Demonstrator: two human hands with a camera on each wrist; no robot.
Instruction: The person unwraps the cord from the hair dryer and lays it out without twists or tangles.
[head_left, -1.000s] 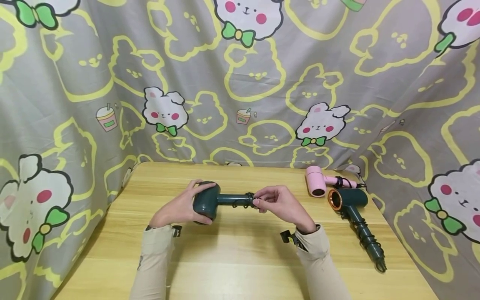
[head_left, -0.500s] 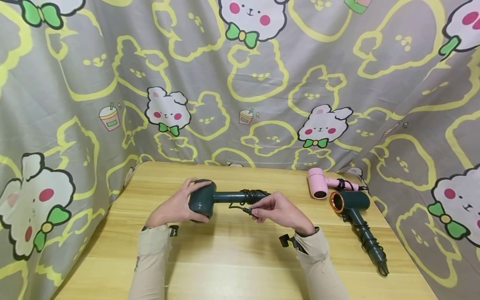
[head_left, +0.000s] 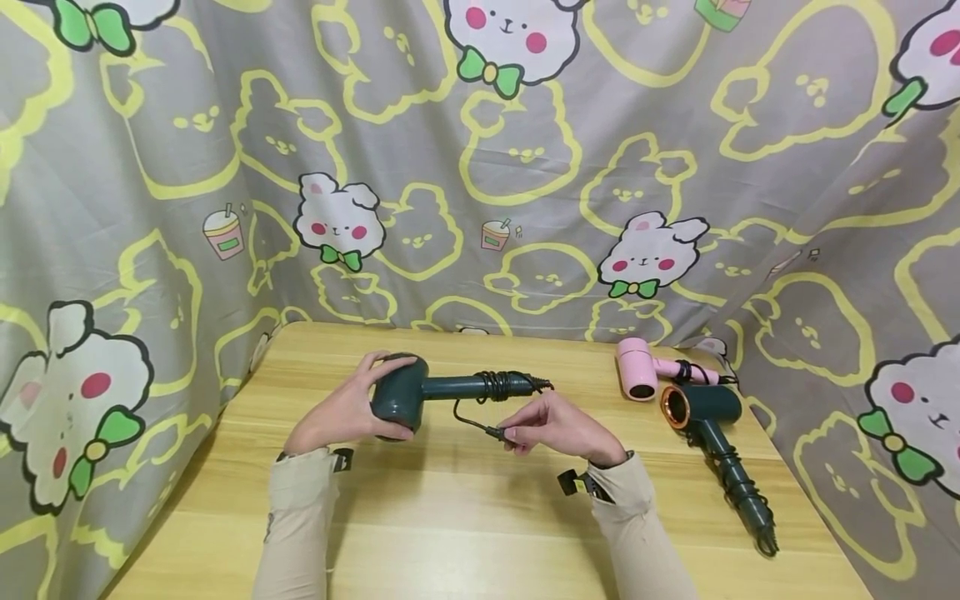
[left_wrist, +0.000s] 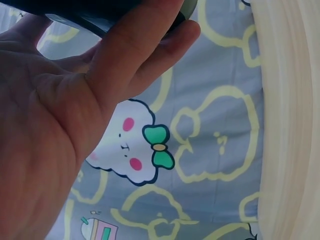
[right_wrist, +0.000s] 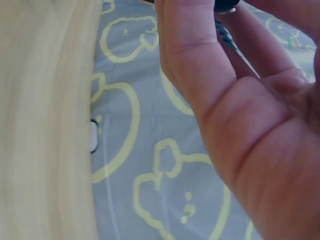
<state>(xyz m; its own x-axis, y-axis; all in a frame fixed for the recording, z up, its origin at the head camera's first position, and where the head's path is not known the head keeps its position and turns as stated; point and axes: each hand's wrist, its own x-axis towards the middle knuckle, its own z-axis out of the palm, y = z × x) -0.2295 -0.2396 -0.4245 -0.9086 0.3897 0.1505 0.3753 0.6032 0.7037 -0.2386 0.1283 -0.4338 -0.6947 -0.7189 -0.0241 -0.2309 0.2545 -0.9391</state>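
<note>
My left hand (head_left: 341,412) grips the barrel of a dark green hair dryer (head_left: 400,397), fingers over the far side and thumb at the near side. Its handle points right, with a black cord (head_left: 495,386) wound round the far half. A loose end of that cord loops down to the right hand (head_left: 551,425), whose thumb and fingertips pinch the plug end (head_left: 495,432) in front of the handle. In the left wrist view the dark barrel (left_wrist: 95,12) shows at the top, against the fingers. The right wrist view shows only a bit of the black plug, mostly hidden by fingers.
At the right of the wooden table (head_left: 450,525) lie a pink hair dryer (head_left: 637,369) and a second dark green hair dryer (head_left: 712,404) with a copper-coloured ring, each with its cord wrapped round its handle. A patterned grey curtain (head_left: 420,283) encloses the back and sides.
The right hand has drawn the plug end away from the handle toward the near side, and a length of cord has come loose. The left hand and hair dryer have shifted slightly left.
</note>
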